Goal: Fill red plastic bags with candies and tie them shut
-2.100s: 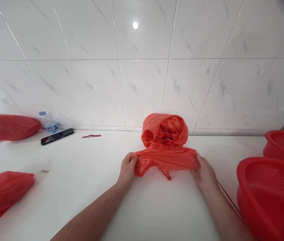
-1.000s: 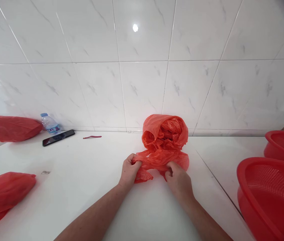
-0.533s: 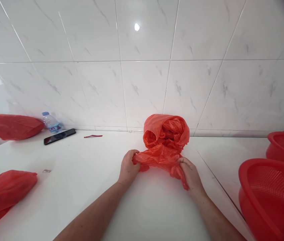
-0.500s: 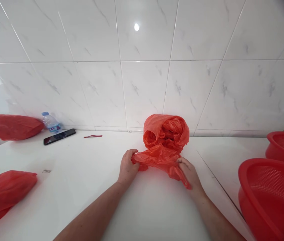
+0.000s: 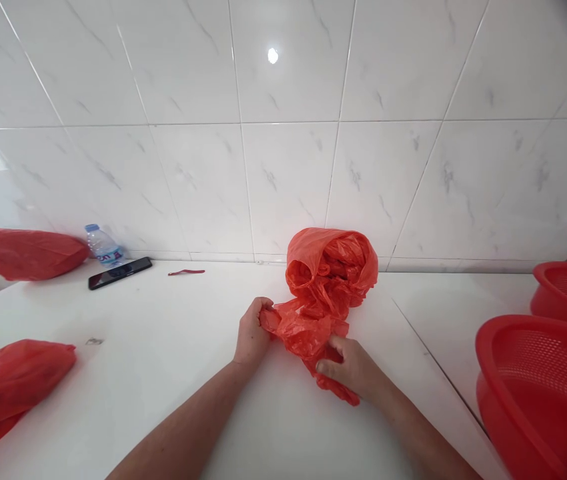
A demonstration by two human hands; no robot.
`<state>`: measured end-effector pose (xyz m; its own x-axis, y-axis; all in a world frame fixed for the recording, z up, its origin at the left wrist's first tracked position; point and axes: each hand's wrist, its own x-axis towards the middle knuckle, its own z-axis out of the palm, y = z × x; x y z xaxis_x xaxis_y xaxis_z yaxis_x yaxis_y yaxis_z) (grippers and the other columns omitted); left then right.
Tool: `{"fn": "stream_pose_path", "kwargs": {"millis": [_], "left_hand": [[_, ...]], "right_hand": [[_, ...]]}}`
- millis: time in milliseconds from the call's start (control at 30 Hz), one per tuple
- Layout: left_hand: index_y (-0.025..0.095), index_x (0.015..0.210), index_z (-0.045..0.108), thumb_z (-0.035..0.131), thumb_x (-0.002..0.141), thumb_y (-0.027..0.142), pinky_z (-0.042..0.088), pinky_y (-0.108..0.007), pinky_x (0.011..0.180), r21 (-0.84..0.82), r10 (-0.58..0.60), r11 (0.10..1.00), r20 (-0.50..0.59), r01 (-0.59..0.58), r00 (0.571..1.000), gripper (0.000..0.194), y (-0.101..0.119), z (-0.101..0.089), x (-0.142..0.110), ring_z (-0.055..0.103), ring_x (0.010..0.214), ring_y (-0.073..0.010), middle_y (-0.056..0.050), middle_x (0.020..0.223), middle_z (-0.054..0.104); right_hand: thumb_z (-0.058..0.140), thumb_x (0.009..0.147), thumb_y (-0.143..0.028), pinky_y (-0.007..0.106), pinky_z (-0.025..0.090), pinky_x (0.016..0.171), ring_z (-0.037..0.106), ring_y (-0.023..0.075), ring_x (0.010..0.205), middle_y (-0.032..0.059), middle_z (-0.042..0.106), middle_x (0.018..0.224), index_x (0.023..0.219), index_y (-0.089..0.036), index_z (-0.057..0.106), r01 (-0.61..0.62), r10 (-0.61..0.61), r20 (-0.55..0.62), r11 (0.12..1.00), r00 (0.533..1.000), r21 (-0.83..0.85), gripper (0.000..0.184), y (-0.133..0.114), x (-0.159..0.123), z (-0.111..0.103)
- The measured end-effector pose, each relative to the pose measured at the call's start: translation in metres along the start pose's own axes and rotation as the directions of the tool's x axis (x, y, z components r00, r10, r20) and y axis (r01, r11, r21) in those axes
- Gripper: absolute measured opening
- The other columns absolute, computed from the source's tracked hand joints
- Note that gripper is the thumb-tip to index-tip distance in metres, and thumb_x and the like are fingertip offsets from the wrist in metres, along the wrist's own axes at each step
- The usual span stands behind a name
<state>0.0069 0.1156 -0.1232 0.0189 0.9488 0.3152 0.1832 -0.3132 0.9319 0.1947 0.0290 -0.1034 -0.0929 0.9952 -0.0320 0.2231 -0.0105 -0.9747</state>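
Note:
A thin red plastic bag lies crumpled between my two hands. My left hand is closed on its left edge, fingers bent round the plastic. On the lower right side, my right hand grips the bunched film, with the fingertips partly buried in its folds. Behind them a rounded red plastic bundle stands by the wall, its opening stuffed with more crumpled film. The bag in my hands touches the front of this bundle; whether they are one piece I cannot tell.
Two red perforated baskets stand at the right. Toward the left are a filled red bag, a water bottle, a phone, a thin red strip and another red bag. A tiled wall bounds the white table.
My right hand has moved left and slightly nearer me, gathering the bag's right side inward. The bag, stretched wide before, is now more bunched. My left hand stays nearly in place.

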Motion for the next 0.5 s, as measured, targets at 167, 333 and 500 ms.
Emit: {"fn": "stream_pose_path", "kwargs": {"millis": [167,333,500], "left_hand": [[0.024,0.096,0.055,0.046,0.065,0.011,0.046,-0.023,0.059,-0.061,-0.028,0.998,-0.036,0.025,0.999,0.035,0.0,0.0,0.0,0.055,0.068,-0.013,0.001,0.085,0.058],[0.026,0.11,0.052,0.055,0.067,0.015,0.045,-0.023,0.054,-0.071,-0.08,0.995,-0.131,0.071,0.988,0.044,0.0,0.0,0.002,0.052,0.067,-0.0119,-0.003,0.102,0.055],[0.024,0.098,0.053,0.059,0.066,0.015,0.045,-0.023,0.064,-0.096,-0.09,0.993,-0.201,0.072,0.975,0.034,0.005,-0.002,0.006,0.052,0.079,-0.0135,-0.002,0.098,0.056]], "right_hand": [[0.063,0.06,-0.022,0.022,0.037,0.042,0.059,0.016,0.051,-0.0024,0.065,0.06,0.075,-0.024,0.057,-0.031,0.034,0.003,0.932,0.999,-0.36,0.016,-0.007,-0.004,-0.003],[0.05,0.067,-0.017,0.023,0.034,0.046,0.057,0.0144,0.051,-0.0018,0.063,0.063,0.069,-0.023,0.05,0.029,-0.053,-0.032,0.858,0.998,-0.512,0.006,0.007,0.001,-0.003],[0.046,0.07,-0.017,0.023,0.034,0.048,0.052,0.0129,0.05,-0.0027,0.058,0.059,0.066,-0.023,0.045,0.053,-0.117,-0.086,0.842,0.989,-0.537,0.007,0.007,0.002,-0.006]]}}
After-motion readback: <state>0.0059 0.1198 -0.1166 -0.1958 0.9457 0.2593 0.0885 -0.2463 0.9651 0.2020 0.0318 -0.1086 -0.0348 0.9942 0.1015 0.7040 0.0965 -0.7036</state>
